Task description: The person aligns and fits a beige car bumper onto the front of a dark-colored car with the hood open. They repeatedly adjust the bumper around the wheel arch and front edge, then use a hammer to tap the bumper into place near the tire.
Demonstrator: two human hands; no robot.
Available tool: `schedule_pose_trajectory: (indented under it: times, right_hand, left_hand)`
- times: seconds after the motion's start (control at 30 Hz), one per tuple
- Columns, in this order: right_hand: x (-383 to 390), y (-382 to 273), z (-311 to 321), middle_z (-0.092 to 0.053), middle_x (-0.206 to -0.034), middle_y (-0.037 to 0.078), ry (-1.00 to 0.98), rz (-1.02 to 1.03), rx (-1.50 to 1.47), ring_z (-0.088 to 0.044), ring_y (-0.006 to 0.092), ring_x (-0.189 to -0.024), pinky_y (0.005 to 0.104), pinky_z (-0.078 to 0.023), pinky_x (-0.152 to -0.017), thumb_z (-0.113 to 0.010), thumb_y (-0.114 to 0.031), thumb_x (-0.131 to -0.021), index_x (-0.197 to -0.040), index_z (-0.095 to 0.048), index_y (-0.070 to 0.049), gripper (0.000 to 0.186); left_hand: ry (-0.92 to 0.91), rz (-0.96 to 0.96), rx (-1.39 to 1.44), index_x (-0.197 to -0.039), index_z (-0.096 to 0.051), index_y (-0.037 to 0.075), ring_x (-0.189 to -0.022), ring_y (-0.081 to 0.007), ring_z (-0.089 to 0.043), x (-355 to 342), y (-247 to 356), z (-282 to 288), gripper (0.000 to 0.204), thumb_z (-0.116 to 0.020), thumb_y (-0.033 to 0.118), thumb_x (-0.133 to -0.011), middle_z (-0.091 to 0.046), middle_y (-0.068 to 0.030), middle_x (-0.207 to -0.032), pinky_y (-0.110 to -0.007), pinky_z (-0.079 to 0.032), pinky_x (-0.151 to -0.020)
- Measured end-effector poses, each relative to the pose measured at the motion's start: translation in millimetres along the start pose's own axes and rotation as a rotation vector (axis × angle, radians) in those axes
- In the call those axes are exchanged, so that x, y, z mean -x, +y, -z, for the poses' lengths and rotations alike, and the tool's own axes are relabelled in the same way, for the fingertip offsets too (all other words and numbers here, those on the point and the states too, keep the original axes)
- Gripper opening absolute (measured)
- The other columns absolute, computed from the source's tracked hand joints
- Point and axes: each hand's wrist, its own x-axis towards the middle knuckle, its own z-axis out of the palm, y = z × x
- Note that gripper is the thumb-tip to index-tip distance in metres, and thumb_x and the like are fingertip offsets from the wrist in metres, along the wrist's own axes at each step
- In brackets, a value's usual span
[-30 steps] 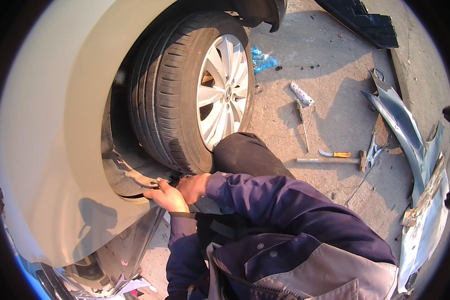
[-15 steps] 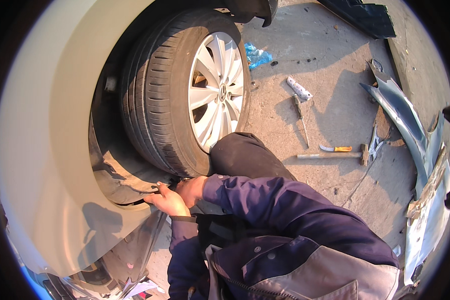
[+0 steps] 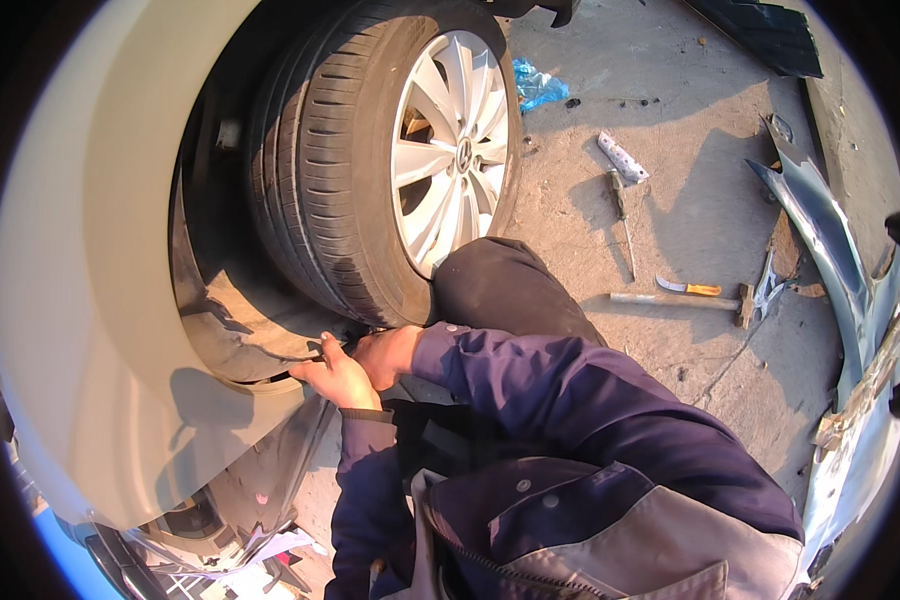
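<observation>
A car wheel with a worn black tyre point(image 3: 325, 170) and a silver multi-spoke rim point(image 3: 450, 150) sits in the wheel arch of a pale beige car body panel point(image 3: 90, 250). Behind the tyre lies a dusty wheel arch liner point(image 3: 235, 345), its lower edge loose against the panel. My left hand point(image 3: 340, 383) pinches that edge, thumb on top and fingers along the panel's rim. Right beside it, my right hand point(image 3: 388, 355) is closed low behind the tyre; whatever its fingers hold is hidden by the left hand and shadow.
On the concrete to the right lie a screwdriver point(image 3: 622, 215), a white patterned roll-shaped item point(image 3: 623, 158), a yellow-handled hooked knife point(image 3: 688, 287) and a wooden-handled hammer point(image 3: 675, 300). Blue plastic point(image 3: 538, 86) lies beyond the wheel. A torn grey-blue panel point(image 3: 825, 240) stands far right.
The view has shifted slightly, so the wheel and ground tools sit higher and farther right. Both hands keep nearly the same hold at the liner's edge.
</observation>
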Motion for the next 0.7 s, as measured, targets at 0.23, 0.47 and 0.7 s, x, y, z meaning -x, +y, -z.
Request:
schedule_pose_trajectory:
  times: [0.23, 0.47, 0.7]
  right_hand:
    - [2.0, 0.2, 3.4, -0.077, -0.130, 0.024, -0.029, 0.001, -0.024, -0.070, 0.0462, -0.123, 0.0536, -0.056, -0.099, -0.075, -0.023, -0.088, -0.131, -0.075, -0.005, 0.046]
    - [-5.1, 0.0, 3.1, -0.078, -0.128, 0.022, -0.069, 0.029, 0.050, -0.072, 0.0426, -0.123, 0.0517, -0.057, -0.099, -0.075, -0.022, -0.088, -0.134, -0.074, -0.004, 0.049]
    - [-8.0, 0.1, -2.9, -0.078, -0.127, 0.024, -0.036, -0.108, 0.032, -0.074, 0.0408, -0.121, 0.0506, -0.059, -0.096, -0.071, -0.017, -0.087, -0.129, -0.076, 0.000, 0.045]
  left_hand:
    - [-0.021, -0.032, 0.022, -0.142, -0.038, -0.010, -0.130, -0.0320, -0.057, -1.5, -9.5, 0.8, 0.049, -0.066, 0.009, -0.106, -0.054, -0.0263, -0.147, -0.044, -0.047, -0.114]
    - [-0.108, 0.087, 0.206, -0.141, -0.044, -0.007, -0.125, -0.0300, -0.062, -7.8, -13.2, 9.0, 0.044, -0.066, 0.012, -0.108, -0.059, -0.0223, -0.144, -0.045, -0.052, -0.108]
    - [-0.110, 0.349, 0.273, -0.136, -0.058, -0.006, -0.119, -0.0271, -0.065, -8.1, -22.6, 9.4, 0.039, -0.068, 0.021, -0.110, -0.066, -0.0160, -0.138, -0.042, -0.054, -0.103]
